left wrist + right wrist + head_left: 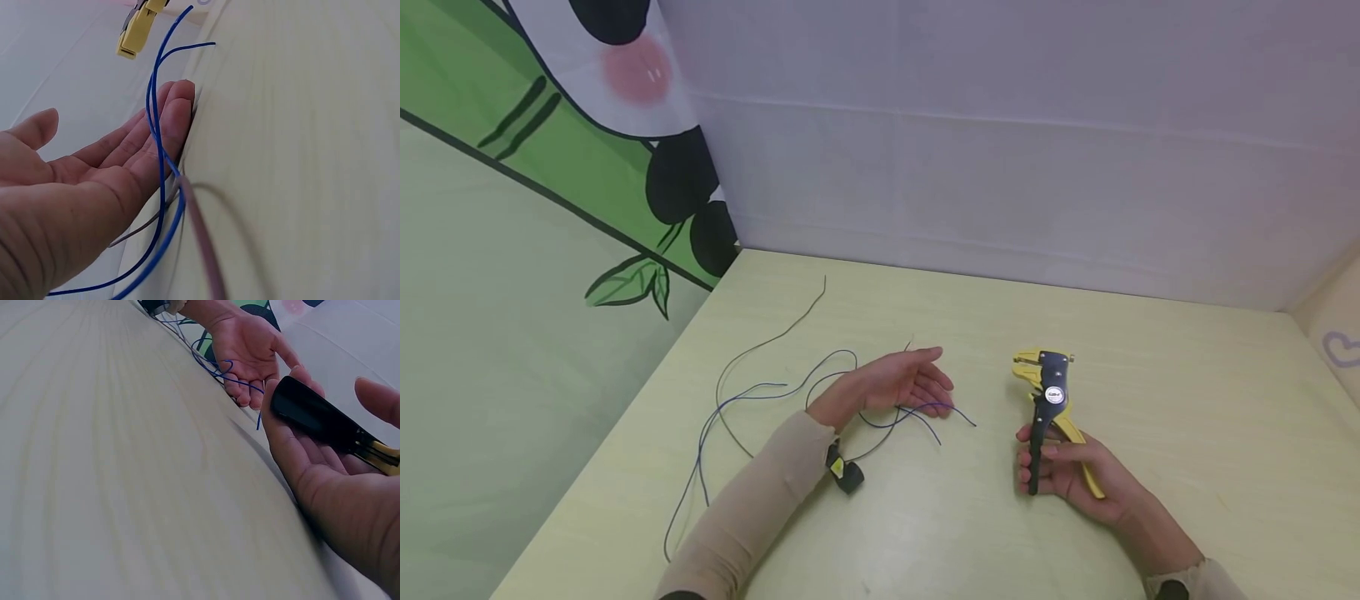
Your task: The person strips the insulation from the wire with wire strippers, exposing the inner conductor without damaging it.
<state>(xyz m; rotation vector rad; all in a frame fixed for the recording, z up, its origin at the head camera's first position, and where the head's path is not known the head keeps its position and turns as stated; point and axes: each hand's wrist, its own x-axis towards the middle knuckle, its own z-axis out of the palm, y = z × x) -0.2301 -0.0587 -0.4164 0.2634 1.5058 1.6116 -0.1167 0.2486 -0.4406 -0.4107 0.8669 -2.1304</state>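
Note:
A wire stripper [1054, 375] with yellow jaws and one black and one yellow handle is in my right hand [1086, 479]. The fingers curl round the black handle, with the head pointing away from me. In the right wrist view the black handle [312, 415] lies across the fingers, and the thumb stands off it. My left hand [904, 383] rests on its side by the table, palm toward the stripper, fingers relaxed. Thin blue wires [154, 112] run in front of its palm, and a grey-brown wire [200, 237] passes beside them; no grip on them shows.
The loose wires spread in loops over the left of the pale wooden table [1210, 417], partly under the left forearm [767, 492]. A white cloth backdrop [1000, 183] stands behind the table's far edge. A printed cloth [497, 225] hangs on the left.

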